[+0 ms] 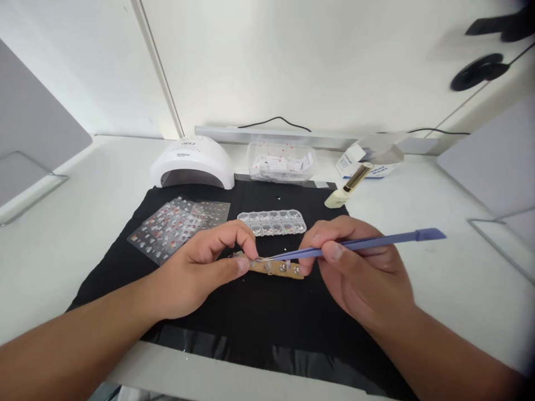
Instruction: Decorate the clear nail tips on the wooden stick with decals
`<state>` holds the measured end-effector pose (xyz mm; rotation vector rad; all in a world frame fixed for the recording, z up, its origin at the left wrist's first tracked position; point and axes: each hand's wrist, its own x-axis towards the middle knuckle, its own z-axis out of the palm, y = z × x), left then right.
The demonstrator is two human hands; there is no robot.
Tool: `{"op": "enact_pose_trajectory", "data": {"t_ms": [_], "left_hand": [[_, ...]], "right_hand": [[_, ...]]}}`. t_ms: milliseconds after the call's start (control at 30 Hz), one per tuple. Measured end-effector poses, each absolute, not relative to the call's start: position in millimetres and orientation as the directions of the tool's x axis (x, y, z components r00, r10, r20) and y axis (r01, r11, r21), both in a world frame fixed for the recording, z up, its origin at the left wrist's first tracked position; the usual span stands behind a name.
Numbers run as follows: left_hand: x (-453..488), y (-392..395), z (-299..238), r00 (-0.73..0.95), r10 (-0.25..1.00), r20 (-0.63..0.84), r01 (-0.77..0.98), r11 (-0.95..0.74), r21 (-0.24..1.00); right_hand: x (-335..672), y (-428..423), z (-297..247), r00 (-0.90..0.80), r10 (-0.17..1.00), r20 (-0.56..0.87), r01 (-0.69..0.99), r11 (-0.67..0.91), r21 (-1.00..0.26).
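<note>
Left hand (200, 267) pinching left end of narrow tan strip (275, 269) studded with silvery pieces, over black mat (251, 317); right hand (355, 262) gripping slim purple tweezers (376, 241), tips at strip. Apparently fine placement or adjustment; next move calls for steady tips.

The tweezers (368, 242) are slim and blue-purple with a broad, slanted back end; they sit in the right hand (355, 262), nearly level, dipping slightly leftward, their pale tips close together at the strip's left part; the strip (275, 269) is narrow and tan, with a row of shiny silver pieces (283, 268) along it; it runs left to right, right end slightly lower, its left end pinched between the left hand's (194, 273) thumb and forefinger
</note>
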<state>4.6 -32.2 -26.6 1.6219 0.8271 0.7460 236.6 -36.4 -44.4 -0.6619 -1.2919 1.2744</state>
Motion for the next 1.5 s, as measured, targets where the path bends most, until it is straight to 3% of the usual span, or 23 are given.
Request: {"op": "enact_pose_trajectory", "data": {"t_ms": [400, 700, 833, 933, 1200, 1500], "left_hand": [[3, -32, -28, 0.543, 0.838, 0.045, 0.146, -0.148, 0.978], [3, -33, -29, 0.467, 0.881, 0.079, 0.274, -0.229, 0.934], [-9, -23, -22, 0.573, 0.804, 0.160, 0.426, -0.459, 0.779], [-19, -15, -14, 0.673, 0.736, 0.072, 0.534, -0.551, 0.641], [-19, -5, -24, 0.694, 0.713, -0.100, 0.650, -0.562, 0.511], [-12, -8, -31, 0.754, 0.657, 0.021, 0.575, -0.675, 0.463]], "right_hand": [[235, -36, -44, -0.187, 0.932, 0.310, -0.313, 0.243, -0.918], [236, -37, -45, -0.175, 0.930, 0.323, -0.300, 0.262, -0.917], [237, -37, -44, -0.174, 0.934, 0.311, -0.288, 0.254, -0.924], [236, -35, -43, -0.169, 0.938, 0.302, -0.288, 0.246, -0.925], [235, -31, -43, -0.142, 0.948, 0.285, -0.277, 0.239, -0.931], [235, -31, -43, -0.139, 0.951, 0.275, -0.259, 0.233, -0.937]]}}
